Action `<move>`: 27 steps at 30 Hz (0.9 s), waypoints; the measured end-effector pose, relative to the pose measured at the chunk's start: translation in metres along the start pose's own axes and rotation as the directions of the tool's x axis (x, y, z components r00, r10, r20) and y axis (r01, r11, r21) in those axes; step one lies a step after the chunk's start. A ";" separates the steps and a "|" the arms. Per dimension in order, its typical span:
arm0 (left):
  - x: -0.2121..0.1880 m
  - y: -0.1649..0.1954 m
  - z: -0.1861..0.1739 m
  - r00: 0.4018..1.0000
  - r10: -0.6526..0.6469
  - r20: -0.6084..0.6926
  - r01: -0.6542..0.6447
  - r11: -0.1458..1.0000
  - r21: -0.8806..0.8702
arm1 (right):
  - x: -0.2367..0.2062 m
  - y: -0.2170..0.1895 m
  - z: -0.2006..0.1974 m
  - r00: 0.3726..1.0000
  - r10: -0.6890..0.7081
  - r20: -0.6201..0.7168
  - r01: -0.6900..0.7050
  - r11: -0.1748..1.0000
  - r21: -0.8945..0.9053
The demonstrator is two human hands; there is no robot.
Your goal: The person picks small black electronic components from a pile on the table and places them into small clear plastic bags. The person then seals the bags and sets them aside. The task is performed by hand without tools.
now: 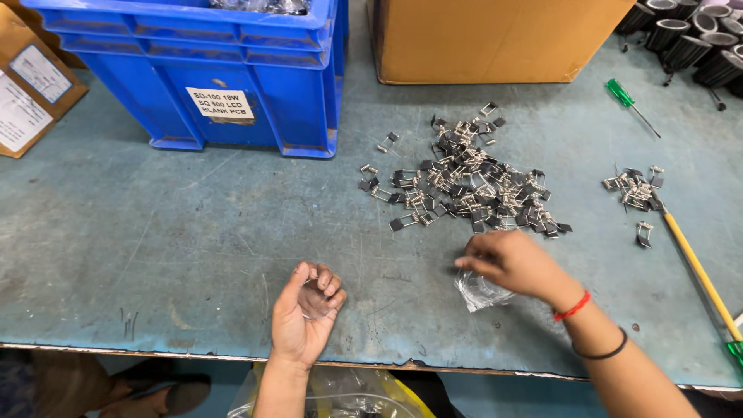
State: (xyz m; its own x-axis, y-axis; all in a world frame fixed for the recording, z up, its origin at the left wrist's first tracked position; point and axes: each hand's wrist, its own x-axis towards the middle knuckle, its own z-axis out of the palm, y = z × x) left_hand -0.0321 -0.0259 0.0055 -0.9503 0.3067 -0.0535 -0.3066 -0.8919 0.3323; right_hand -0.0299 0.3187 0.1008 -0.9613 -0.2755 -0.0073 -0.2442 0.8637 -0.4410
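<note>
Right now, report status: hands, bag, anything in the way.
Left hand curled around a clear round piece. Right hand pinching small clear bag. Spring clip pile just beyond, nothing between.

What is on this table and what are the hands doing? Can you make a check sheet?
Surface: worn, scratched teal table.
Job's things: big heap of small metal spring clips; smaller heap; small clear plastic bag.
Clutter: green-handled screwdriver; yellow-handled tool.
Hands: left hand curled, palm up, around something small and clear; right hand pinching the bag.
Cables: nothing seen.
Surroundings: blue crate, cardboard box, black round housings, brown carton.
</note>
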 end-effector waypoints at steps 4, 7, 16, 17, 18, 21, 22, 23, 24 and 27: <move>-0.001 0.001 -0.002 1.000 -0.009 -0.001 0.010 1.000 0.010 | 0.008 0.017 0.001 0.967 -0.121 -0.222 0.132 0.990 0.038; 0.000 0.001 -0.003 1.000 -0.013 0.010 0.013 1.000 -0.003 | 0.033 0.056 -0.013 0.956 0.031 -0.293 -0.024 0.999 0.026; 0.003 0.004 -0.001 1.000 -0.016 0.011 0.016 1.000 0.021 | 0.121 0.137 -0.026 0.987 -0.097 -0.127 0.055 0.951 -0.304; 0.004 0.004 -0.001 1.000 -0.017 0.010 0.017 1.000 0.023 | 0.126 0.140 -0.030 0.997 -0.011 -0.071 -0.010 0.957 -0.289; 0.004 0.004 0.000 1.000 -0.019 0.002 0.019 1.000 0.025 | 0.131 0.141 -0.033 0.994 0.090 -0.058 -0.102 0.959 -0.264; 0.004 0.004 0.000 1.000 -0.023 -0.013 0.023 0.999 0.026 | 0.140 0.143 -0.040 0.952 0.305 -0.032 -0.304 0.924 -0.233; 0.004 0.004 0.000 1.000 -0.022 -0.014 0.022 0.999 0.026 | 0.142 0.144 -0.041 0.946 0.321 -0.040 -0.321 0.915 -0.247; 0.004 0.004 0.000 1.000 -0.020 -0.012 0.020 0.999 0.026 | 0.143 0.147 -0.041 0.941 0.336 -0.049 -0.337 0.905 -0.260; 0.003 0.005 0.000 1.000 -0.019 -0.012 0.020 0.999 0.027 | 0.143 0.147 -0.041 0.944 0.322 -0.068 -0.328 0.914 -0.237; 0.003 0.005 -0.001 1.000 -0.024 -0.013 0.024 0.999 0.028 | 0.137 0.148 -0.043 0.948 0.284 -0.147 -0.309 0.930 -0.199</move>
State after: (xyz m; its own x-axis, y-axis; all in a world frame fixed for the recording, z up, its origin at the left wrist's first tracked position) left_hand -0.0364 -0.0304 0.0060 -0.9433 0.3236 -0.0741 -0.3281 -0.8747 0.3568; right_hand -0.2035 0.4266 0.0730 -0.9989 0.0463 -0.0001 0.0450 0.9722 -0.2296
